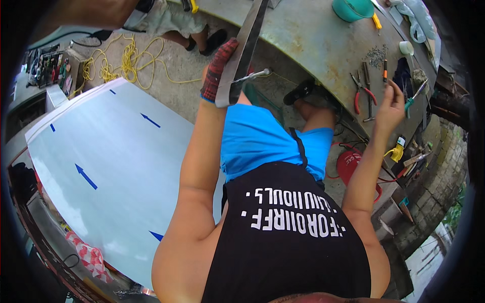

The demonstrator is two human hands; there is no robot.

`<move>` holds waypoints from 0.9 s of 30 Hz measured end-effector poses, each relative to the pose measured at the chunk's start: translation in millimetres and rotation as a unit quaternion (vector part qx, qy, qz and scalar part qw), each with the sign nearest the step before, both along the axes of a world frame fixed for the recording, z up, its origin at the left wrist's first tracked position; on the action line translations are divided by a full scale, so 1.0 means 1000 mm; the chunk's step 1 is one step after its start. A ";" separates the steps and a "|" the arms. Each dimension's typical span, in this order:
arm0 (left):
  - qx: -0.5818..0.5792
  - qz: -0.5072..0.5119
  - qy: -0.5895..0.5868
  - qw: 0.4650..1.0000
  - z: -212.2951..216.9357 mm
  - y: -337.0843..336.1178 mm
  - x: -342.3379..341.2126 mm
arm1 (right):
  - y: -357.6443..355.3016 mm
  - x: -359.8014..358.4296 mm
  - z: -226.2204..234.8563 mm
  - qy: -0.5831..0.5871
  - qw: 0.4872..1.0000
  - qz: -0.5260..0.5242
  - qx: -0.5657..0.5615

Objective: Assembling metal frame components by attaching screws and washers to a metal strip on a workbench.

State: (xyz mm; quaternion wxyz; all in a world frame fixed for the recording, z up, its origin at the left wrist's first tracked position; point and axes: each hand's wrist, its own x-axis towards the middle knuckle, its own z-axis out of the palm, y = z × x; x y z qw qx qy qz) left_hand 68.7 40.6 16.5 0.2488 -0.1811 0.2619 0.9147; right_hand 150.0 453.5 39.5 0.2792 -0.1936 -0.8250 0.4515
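My left hand [218,70], in a red and black glove, is wrapped round a long, folded grey sheet-metal strip [246,38]. The strip slants upward from my lap past the table's near edge. By its lower end, a thin silver rod with a rounded head [257,74] juts to the right; how it is attached cannot be made out. Over the worktable, my bare right hand [390,108] has its fingers pinched at the lower end of a slim orange-and-black tool [385,69]. Left of that hand lie red-handled pliers [359,95] and a long dark metal tool [368,91].
The metal worktable [303,38] carries a green bowl [352,9], scattered screws [376,56], a white cup [405,48] and a teal-handled screwdriver [415,98]. A pale panel with blue arrows [116,161] stands left. Yellow rope [129,60] and another person's feet [214,41] are beyond.
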 end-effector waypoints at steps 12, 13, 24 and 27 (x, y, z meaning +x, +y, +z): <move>-0.051 0.063 0.022 0.996 0.028 0.000 0.049 | -0.230 0.010 0.102 -0.040 0.919 0.370 -0.127; -0.046 0.066 0.022 0.997 0.026 0.000 0.051 | -0.234 0.010 0.102 -0.048 0.921 0.360 -0.144; -0.012 0.066 0.197 0.978 0.006 -0.007 0.063 | -0.259 0.011 0.115 -0.034 0.933 0.324 -0.151; 0.068 0.047 0.111 0.990 0.014 -0.008 0.062 | -0.258 0.012 0.113 -0.021 0.938 0.323 -0.126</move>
